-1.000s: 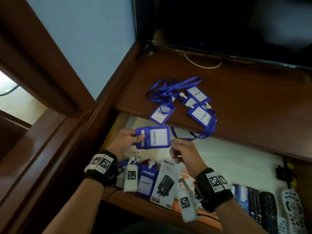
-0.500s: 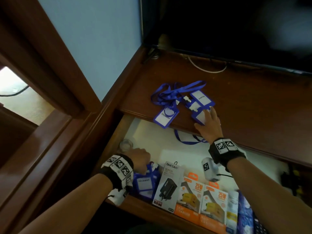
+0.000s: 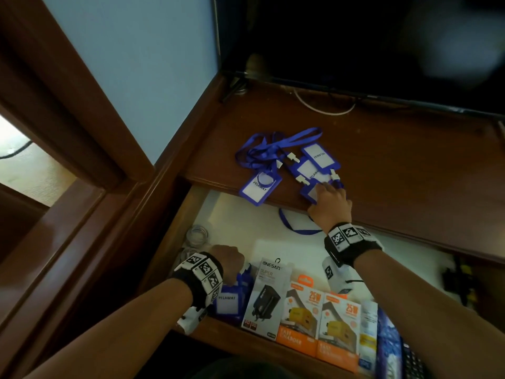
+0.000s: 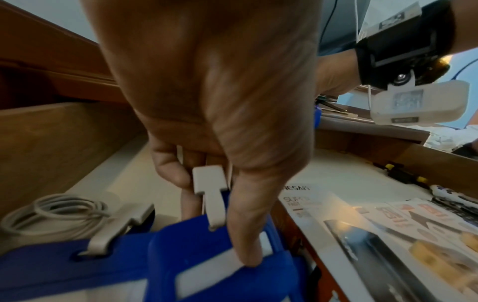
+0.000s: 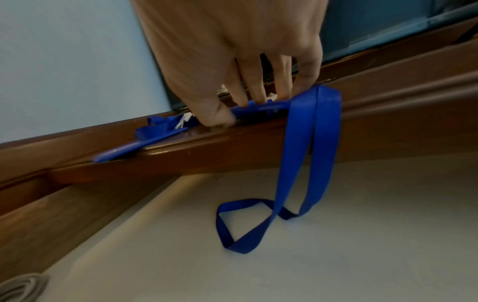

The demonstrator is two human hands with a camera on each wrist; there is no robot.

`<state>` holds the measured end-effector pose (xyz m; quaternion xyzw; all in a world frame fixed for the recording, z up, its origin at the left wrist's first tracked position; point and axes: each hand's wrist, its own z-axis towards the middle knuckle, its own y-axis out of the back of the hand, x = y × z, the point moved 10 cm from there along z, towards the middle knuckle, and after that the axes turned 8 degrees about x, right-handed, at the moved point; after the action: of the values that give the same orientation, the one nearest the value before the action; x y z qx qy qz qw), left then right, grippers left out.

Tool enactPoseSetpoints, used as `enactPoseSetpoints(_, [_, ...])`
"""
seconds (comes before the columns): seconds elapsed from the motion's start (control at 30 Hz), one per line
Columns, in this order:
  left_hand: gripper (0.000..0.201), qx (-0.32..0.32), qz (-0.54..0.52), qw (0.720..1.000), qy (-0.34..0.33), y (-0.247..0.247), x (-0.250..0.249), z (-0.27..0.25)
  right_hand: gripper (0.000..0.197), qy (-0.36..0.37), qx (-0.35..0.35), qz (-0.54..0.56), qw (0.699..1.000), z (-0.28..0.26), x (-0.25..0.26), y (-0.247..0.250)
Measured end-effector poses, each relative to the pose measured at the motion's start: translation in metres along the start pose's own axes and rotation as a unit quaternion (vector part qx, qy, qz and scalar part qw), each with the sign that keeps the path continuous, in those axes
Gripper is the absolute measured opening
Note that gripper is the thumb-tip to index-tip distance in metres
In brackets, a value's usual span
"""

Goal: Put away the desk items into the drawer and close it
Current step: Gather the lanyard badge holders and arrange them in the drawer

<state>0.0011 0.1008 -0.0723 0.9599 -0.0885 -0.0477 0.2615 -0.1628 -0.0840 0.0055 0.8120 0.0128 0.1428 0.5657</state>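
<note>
The open drawer (image 3: 207, 212) is crowded along its front: a black-and-white charger box (image 3: 266, 294), two orange charger boxes (image 3: 318, 318), and a coiled white cable (image 4: 55, 212) in the left back corner. Above it, on the counter (image 3: 396, 165), blue badge holders (image 3: 310, 165) lie tangled with their lanyards below a dark screen (image 3: 355, 36).

The head view hides the left hand's (image 3: 229, 262) fingers. The left wrist view shows them curled round a blue badge holder (image 4: 222, 263), pinching it by its white clip down in the drawer. The right wrist view shows the right hand (image 3: 329, 203) with fingertips on top of a holder at the counter's edge and thumb under it, its lanyard loop (image 5: 292, 183) hanging into the drawer.

A second ago both hands held one holder over the drawer; the right has since reached up to the counter.
</note>
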Motion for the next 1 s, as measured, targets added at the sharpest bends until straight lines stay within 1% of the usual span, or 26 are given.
enactPoseSetpoints(0.07, [0.03,-0.018,-0.002,1.0,-0.006,0.004,0.001,0.001,0.045,0.0,-0.006,0.015,1.0,-0.001,-0.001,0.006])
enactPoseSetpoints(0.13, [0.031,-0.05,-0.022,0.998,-0.014,0.013,0.001,-0.001,0.035,0.002,-0.033,0.05,0.998,-0.005,-0.002,0.02])
enactPoseSetpoints(0.2, [0.031,-0.087,-0.063,0.994,-0.028,0.027,-0.001,-0.005,0.032,0.014,-0.061,0.09,0.994,-0.011,0.001,0.036])
enactPoseSetpoints(0.27, [0.028,-0.125,-0.126,0.983,-0.051,0.045,-0.003,-0.01,0.033,0.024,-0.085,0.134,0.987,-0.022,0.005,0.049])
enactPoseSetpoints(0.33, [0.027,-0.188,-0.185,0.961,-0.086,0.071,-0.005,-0.017,0.031,0.029,-0.114,0.184,0.976,-0.034,0.006,0.058])
enactPoseSetpoints(0.37, [0.031,-0.226,-0.214,0.945,-0.1,0.086,-0.007,-0.021,0.03,0.031,-0.123,0.217,0.968,-0.039,0.005,0.061])
enactPoseSetpoints(0.4, [0.037,-0.274,-0.247,0.923,-0.11,0.102,-0.007,-0.028,0.029,0.038,-0.131,0.256,0.957,-0.044,0.005,0.063])
enactPoseSetpoints(0.43, [0.045,-0.34,-0.282,0.889,-0.12,0.12,-0.006,-0.039,0.026,0.051,-0.137,0.291,0.946,-0.05,0.006,0.067])
enactPoseSetpoints(0.5, [0.063,-0.498,-0.321,0.796,-0.126,0.153,-0.001,-0.072,0.015,0.081,-0.153,0.33,0.928,-0.069,0.012,0.075])
enactPoseSetpoints(0.53, [0.071,-0.557,-0.318,0.757,-0.121,0.165,0.0,-0.088,0.014,0.097,-0.16,0.339,0.922,-0.079,0.016,0.08])
enactPoseSetpoints(0.57, [0.078,-0.591,-0.309,0.735,-0.122,0.177,-0.002,-0.1,0.018,0.113,-0.164,0.347,0.917,-0.088,0.021,0.083])
enactPoseSetpoints(0.6, [0.084,-0.595,-0.304,0.732,-0.133,0.19,-0.006,-0.103,0.026,0.123,-0.161,0.353,0.914,-0.094,0.024,0.084])
enactPoseSetpoints(0.63, [0.087,-0.575,-0.308,0.743,-0.148,0.202,-0.01,-0.101,0.031,0.13,-0.156,0.355,0.913,-0.098,0.026,0.084])
enactPoseSetpoints(0.67, [0.084,-0.542,-0.32,0.76,-0.161,0.213,-0.012,-0.093,0.03,0.132,-0.15,0.353,0.914,-0.101,0.027,0.084])
enactPoseSetpoints(0.7, [0.073,-0.506,-0.331,0.779,-0.168,0.223,-0.012,-0.083,0.024,0.136,-0.145,0.352,0.914,-0.102,0.027,0.085])
enactPoseSetpoints(0.77, [0.039,-0.456,-0.318,0.815,-0.161,0.237,-0.01,-0.068,0.018,0.132,-0.144,0.359,0.913,-0.105,0.02,0.088])
enactPoseSetpoints(0.8, [0.023,-0.438,-0.309,0.829,-0.156,0.242,-0.009,-0.063,0.018,0.127,-0.149,0.363,0.911,-0.107,0.013,0.092])
enactPoseSetpoints(0.83, [0.012,-0.421,-0.311,0.839,-0.15,0.247,-0.005,-0.058,0.018,0.121,-0.155,0.37,0.908,-0.11,0.005,0.097])
enactPoseSetpoints(0.87, [0.009,-0.41,-0.32,0.842,-0.141,0.249,0.003,-0.053,0.016,0.114,-0.159,0.381,0.904,-0.112,-0.001,0.101])
enactPoseSetpoints(0.9, [0.01,-0.409,-0.325,0.843,-0.132,0.253,0.009,-0.054,0.014,0.1,-0.17,0.397,0.896,-0.115,-0.012,0.105])
enactPoseSetpoints(0.93, [0.012,-0.416,-0.327,0.841,-0.117,0.258,0.019,-0.053,0.016,0.084,-0.186,0.424,0.882,-0.119,-0.025,0.11])
enactPoseSetpoints(1.0, [0.012,-0.443,-0.326,0.832,-0.075,0.268,0.043,-0.057,0.023,0.052,-0.226,0.49,0.84,-0.128,-0.055,0.116])
